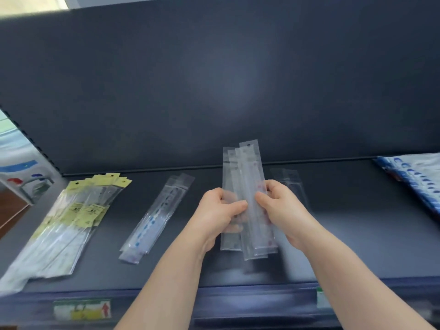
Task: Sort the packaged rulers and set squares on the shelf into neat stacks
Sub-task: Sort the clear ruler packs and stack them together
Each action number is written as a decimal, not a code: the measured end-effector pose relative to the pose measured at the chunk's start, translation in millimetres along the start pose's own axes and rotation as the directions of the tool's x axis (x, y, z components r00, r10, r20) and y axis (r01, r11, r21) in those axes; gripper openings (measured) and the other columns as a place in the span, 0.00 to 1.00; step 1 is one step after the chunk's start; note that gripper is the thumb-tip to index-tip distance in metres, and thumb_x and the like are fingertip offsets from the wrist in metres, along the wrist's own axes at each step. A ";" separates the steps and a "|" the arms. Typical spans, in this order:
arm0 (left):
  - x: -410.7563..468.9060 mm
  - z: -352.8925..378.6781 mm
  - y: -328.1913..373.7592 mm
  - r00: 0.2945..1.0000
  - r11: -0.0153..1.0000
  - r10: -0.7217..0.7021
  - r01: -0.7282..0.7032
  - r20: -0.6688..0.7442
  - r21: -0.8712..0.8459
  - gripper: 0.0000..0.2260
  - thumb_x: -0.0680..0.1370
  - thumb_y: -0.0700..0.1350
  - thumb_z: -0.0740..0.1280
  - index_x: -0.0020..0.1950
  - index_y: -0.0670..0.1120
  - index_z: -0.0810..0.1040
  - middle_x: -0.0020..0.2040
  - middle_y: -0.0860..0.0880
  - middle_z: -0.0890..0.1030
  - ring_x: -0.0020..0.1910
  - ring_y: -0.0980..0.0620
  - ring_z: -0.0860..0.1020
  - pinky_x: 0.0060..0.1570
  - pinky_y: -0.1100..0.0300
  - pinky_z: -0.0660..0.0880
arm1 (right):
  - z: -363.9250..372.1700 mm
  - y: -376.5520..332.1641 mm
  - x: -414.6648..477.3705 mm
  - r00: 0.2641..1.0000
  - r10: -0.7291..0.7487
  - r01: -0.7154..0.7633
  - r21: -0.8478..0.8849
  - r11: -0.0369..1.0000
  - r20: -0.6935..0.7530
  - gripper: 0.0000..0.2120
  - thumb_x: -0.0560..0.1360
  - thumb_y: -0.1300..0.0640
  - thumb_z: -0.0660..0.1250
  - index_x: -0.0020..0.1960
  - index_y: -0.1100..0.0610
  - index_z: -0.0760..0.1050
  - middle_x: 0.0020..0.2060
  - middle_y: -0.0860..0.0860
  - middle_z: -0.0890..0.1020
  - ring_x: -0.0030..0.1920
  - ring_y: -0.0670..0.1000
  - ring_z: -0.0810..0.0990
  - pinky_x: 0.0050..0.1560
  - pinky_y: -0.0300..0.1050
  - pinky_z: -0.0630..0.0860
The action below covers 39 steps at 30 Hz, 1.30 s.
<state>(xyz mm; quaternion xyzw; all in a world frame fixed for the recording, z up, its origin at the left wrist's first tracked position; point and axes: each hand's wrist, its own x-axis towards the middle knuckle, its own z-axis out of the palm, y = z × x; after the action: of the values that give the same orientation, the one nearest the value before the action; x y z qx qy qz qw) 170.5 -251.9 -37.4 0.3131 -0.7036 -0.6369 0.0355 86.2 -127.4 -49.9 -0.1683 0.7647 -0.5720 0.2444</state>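
Done: yellow-tagged packs [78,215] and blue-dotted rulers [154,215] lie loosely grouped on the shelf [357,222].
Held: left hand [221,210] and right hand [278,206] grip an uneven ruler bundle [247,172], fingers [262,198] curled round it.
Left: I'd judge squaring and stacking.

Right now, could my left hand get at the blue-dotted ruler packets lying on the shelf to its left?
Probably yes, once it lets go: the left hand grips the clear bundle with the right hand, but only bare shelf lies before the blue-dotted packets.
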 end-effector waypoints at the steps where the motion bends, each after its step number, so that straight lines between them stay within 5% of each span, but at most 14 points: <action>1: 0.4 1.4 0.4 1.000 1.000 0.000 0.000 -0.019 -0.015 0.11 0.76 0.41 0.72 0.54 0.42 0.74 0.49 0.43 0.84 0.44 0.49 0.85 0.37 0.57 0.79 | 1.3 2.5 2.6 1.000 0.001 -0.001 -0.006 1.000 -0.004 0.08 0.78 0.57 0.60 0.53 0.50 0.75 0.41 0.47 0.80 0.36 0.47 0.75 0.35 0.41 0.71; 6: 5.3 3.0 1.9 0.985 0.997 0.015 -0.026 -0.170 -0.066 0.12 0.73 0.37 0.72 0.53 0.43 0.73 0.46 0.41 0.85 0.35 0.50 0.83 0.36 0.56 0.79 | -6.4 3.8 13.7 0.995 -0.038 0.027 -0.121 0.992 -0.087 0.07 0.76 0.55 0.62 0.50 0.48 0.76 0.37 0.47 0.81 0.35 0.52 0.79 0.38 0.52 0.79; 10: 11.5 -3.4 0.2 0.960 0.993 0.018 -0.050 -0.279 -0.109 0.14 0.71 0.36 0.72 0.52 0.42 0.73 0.49 0.38 0.83 0.33 0.49 0.83 0.47 0.47 0.80 | -17.0 3.1 21.9 0.991 -0.078 0.051 -0.223 0.973 -0.113 0.09 0.76 0.57 0.61 0.54 0.46 0.73 0.39 0.49 0.81 0.43 0.54 0.82 0.45 0.59 0.81; 14: 9.9 -4.0 -0.9 0.949 0.990 0.011 -0.054 -0.315 -0.128 0.15 0.69 0.37 0.73 0.52 0.41 0.73 0.48 0.38 0.83 0.36 0.46 0.84 0.53 0.41 0.79 | -10.5 1.4 26.6 0.998 -0.032 0.021 -0.188 0.982 -0.059 0.08 0.78 0.59 0.60 0.54 0.48 0.70 0.43 0.52 0.82 0.41 0.55 0.82 0.42 0.55 0.82; 18: 14.2 -9.3 -8.7 0.931 0.994 0.005 -0.044 -0.366 -0.097 0.19 0.62 0.43 0.72 0.51 0.43 0.74 0.42 0.42 0.84 0.44 0.40 0.84 0.53 0.38 0.79 | -5.6 4.1 32.0 0.998 -0.045 0.031 -0.361 0.932 -0.032 0.10 0.78 0.58 0.59 0.58 0.53 0.72 0.44 0.53 0.81 0.38 0.53 0.77 0.37 0.48 0.74; 24: 10.8 -13.1 -7.1 0.936 0.997 0.008 -0.034 -0.351 -0.068 0.16 0.64 0.43 0.73 0.50 0.44 0.75 0.43 0.41 0.84 0.46 0.40 0.84 0.52 0.39 0.79 | -3.3 1.4 30.8 0.994 -0.085 0.041 -0.465 0.884 -0.075 0.19 0.76 0.57 0.62 0.67 0.55 0.70 0.50 0.51 0.80 0.50 0.53 0.77 0.47 0.43 0.70; 28: 4.2 -9.2 -5.0 0.962 0.988 0.034 -0.073 -0.272 -0.133 0.10 0.72 0.35 0.73 0.49 0.43 0.75 0.46 0.41 0.84 0.39 0.48 0.84 0.39 0.53 0.82 | -0.2 1.9 21.1 0.979 -0.170 0.040 -0.721 0.692 -0.109 0.19 0.76 0.52 0.64 0.66 0.49 0.69 0.57 0.51 0.74 0.58 0.55 0.74 0.51 0.49 0.72; 30: 1.9 -6.8 -3.0 0.974 0.984 0.047 -0.083 -0.220 -0.158 0.09 0.74 0.35 0.72 0.49 0.43 0.75 0.45 0.43 0.84 0.37 0.51 0.83 0.33 0.58 0.79 | 0.4 -1.9 15.4 0.967 -0.233 0.103 -0.672 0.734 -0.106 0.15 0.77 0.49 0.63 0.63 0.48 0.72 0.55 0.49 0.75 0.57 0.52 0.75 0.52 0.48 0.73; 34: 5.0 2.1 1.4 0.987 0.989 0.065 -0.084 -0.150 -0.124 0.03 0.80 0.42 0.65 0.51 0.42 0.76 0.47 0.42 0.84 0.43 0.48 0.83 0.37 0.54 0.81 | -0.4 -8.0 3.7 0.993 -0.054 0.067 -0.129 0.989 0.104 0.06 0.75 0.51 0.69 0.51 0.50 0.79 0.41 0.47 0.84 0.35 0.43 0.80 0.34 0.35 0.72; 36: 10.3 7.9 3.1 0.986 0.993 0.059 -0.075 -0.159 -0.096 0.07 0.82 0.44 0.62 0.49 0.43 0.77 0.48 0.43 0.83 0.45 0.47 0.82 0.37 0.53 0.81 | -11.5 -0.5 1.5 0.998 -0.050 0.055 -0.121 0.991 0.044 0.03 0.74 0.56 0.69 0.47 0.51 0.79 0.36 0.49 0.84 0.30 0.44 0.80 0.30 0.37 0.72; 39: 19.1 16.2 6.5 0.974 0.996 0.072 -0.080 -0.213 -0.031 0.08 0.81 0.45 0.63 0.46 0.43 0.79 0.41 0.47 0.79 0.40 0.51 0.77 0.37 0.54 0.81 | -44.9 17.2 1.2 0.992 -0.021 -0.010 -0.244 0.970 -0.128 0.04 0.75 0.56 0.67 0.47 0.48 0.78 0.36 0.47 0.83 0.34 0.48 0.82 0.40 0.48 0.79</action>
<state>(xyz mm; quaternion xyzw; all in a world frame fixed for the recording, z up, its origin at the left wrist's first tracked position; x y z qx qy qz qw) 145.3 -247.0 -41.1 0.3514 -0.6947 -0.6118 0.1406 60.2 -87.4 -56.4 -0.1618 0.8429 -0.4841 0.1702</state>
